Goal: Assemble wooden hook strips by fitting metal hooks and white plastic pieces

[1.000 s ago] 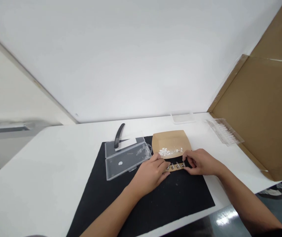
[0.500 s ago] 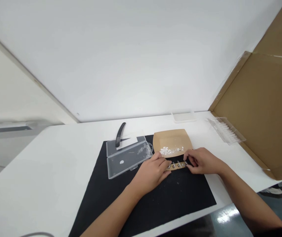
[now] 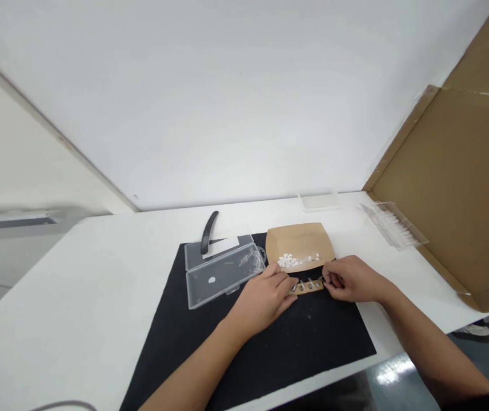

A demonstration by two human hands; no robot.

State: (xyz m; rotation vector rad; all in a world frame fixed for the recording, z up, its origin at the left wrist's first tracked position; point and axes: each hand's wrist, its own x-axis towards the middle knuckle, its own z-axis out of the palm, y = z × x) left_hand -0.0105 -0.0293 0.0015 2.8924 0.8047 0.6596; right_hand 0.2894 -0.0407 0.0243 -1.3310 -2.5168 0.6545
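Only got the head view here, so going by the brown paper tray (image 3: 302, 237) for places. Just on its near side, over a black mat (image 3: 296, 348), can see the narrow tan strip (image 3: 308, 287), carrying a short row of small clear pieces (image 3: 311, 282) with shiny bits at their bases. Looks partway through, at a guess: already about three or four clear pieces along the visible stretch (can't count under the fingers), and plenty of white bits (image 3: 287, 261) loose inside the tray. Can't put a number on the remainder.

Got the left hand (image 3: 268, 297) near the tray's near left corner, closed on one end of the strip, thumb below and fingers above. Got the right hand (image 3: 349, 279) by the tray's near right corner, thumb and fingertips drawn close together at the other end. Maybe pinching something tiny and dark, but honestly can't tell.

Left of the tray, seeing an open clear case (image 3: 201, 291) with clear slivers (image 3: 247, 260) inside, plus a dark curved tool (image 3: 208, 233) and a white card (image 3: 223, 246). Right of the tray, spotting a clear box (image 3: 394, 227) of white pieces on the tabletop (image 3: 99, 274).

Brands, labels? Can't read any writing anywhere, card included.
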